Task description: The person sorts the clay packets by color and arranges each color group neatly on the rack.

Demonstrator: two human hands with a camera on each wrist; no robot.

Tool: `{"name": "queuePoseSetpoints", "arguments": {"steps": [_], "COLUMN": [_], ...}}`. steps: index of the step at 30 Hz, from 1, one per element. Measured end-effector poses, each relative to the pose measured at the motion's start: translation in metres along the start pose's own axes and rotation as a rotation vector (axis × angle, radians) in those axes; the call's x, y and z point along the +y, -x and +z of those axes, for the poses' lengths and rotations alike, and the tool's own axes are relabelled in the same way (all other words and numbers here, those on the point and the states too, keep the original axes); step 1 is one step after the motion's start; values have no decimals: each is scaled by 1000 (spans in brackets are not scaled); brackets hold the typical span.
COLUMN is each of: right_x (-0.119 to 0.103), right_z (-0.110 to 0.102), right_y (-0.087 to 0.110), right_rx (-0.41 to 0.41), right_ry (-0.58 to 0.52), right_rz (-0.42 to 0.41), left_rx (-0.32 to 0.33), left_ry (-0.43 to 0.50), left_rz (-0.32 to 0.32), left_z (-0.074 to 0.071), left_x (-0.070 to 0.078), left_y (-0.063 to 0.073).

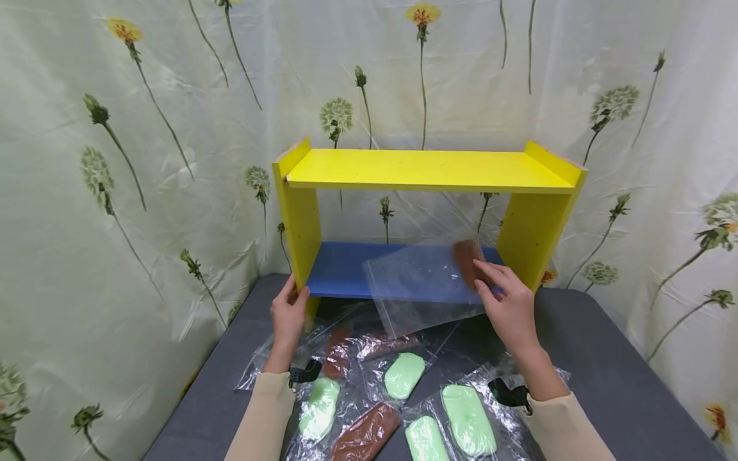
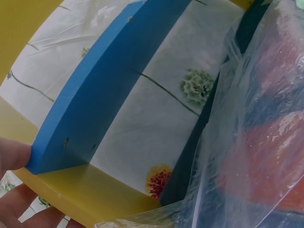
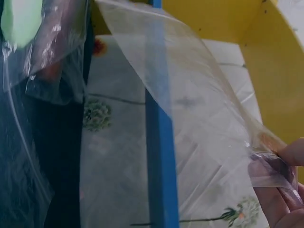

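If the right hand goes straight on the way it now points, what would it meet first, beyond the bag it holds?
Probably the blue board; depth is unclear, so the right hand might instead pass above it toward the flowered curtain behind.

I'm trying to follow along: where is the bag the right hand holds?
Right of centre in the head view, the clear bag extends leftward from the right hand, overlapping the blue shelf.
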State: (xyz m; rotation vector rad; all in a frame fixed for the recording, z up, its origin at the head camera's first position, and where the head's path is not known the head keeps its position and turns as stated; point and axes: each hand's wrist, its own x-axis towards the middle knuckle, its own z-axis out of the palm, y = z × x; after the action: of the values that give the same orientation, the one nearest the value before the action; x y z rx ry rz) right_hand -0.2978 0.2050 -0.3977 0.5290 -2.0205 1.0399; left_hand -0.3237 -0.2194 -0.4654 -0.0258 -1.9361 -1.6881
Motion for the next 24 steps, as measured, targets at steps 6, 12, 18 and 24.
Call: {"name": "queuePoseSetpoints", "arguments": {"steps": [6,12,18,24], "right_x": [20,37,48,51], "right_z": [3,7,7,10], "right_y": [-3,3,11,16], "right_rx": [12,12,47,40], "right_ry": [51,188,268,325], "right_rz": [58,90,105,116], "left_rx": [1,1,-16,-5], "left_ry": [13,1,3,-10], "left_rz": [3,-10,-10,-10], "left_z": [0,-2,-1,-1], "left_x": [0,1,1,0], "left_y": [0,0,-1,-1]}}
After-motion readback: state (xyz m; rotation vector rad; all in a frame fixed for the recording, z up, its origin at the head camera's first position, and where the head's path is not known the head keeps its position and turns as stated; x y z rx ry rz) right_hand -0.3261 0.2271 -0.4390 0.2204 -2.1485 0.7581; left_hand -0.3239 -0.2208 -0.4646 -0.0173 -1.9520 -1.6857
